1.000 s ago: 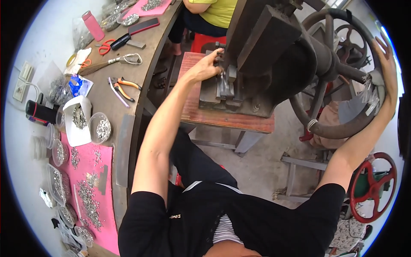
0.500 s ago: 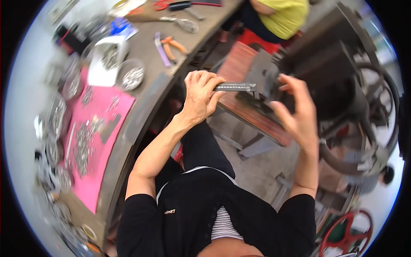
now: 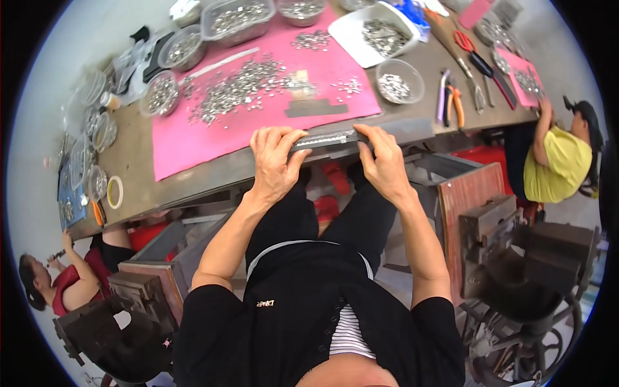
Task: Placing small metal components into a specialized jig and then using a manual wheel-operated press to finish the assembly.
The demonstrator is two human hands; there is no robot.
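Note:
Between my hands is a narrow dark metal bar-shaped fixture point(image 3: 325, 140) with a row of small shiny pieces along its top. My left hand point(image 3: 273, 161) grips its left end, the fingers curled over and the thumb underneath. The other end is pinched in my right hand point(image 3: 385, 162). The bar is roughly level at the bench's front edge, just before a pink mat point(image 3: 171, 149). A loose pile of small silvery metal pieces point(image 3: 235, 90) is spread on that mat, near a grey flat strip point(image 3: 316, 108).
Clear tubs of metal bits, such as one round tub point(image 3: 398, 81), and a white tray point(image 3: 351, 29) line the bench point(image 3: 138, 177). Orange-handled pliers point(image 3: 456, 106) lie to the right. Co-workers sit at both sides, one in a yellow shirt point(image 3: 558, 164). A dark machine point(image 3: 516, 277) stands behind right.
My view has turned from the machine to the bench. My right hand, open and apart from the bar before, now grips its right end; the left hand has kept its hold.

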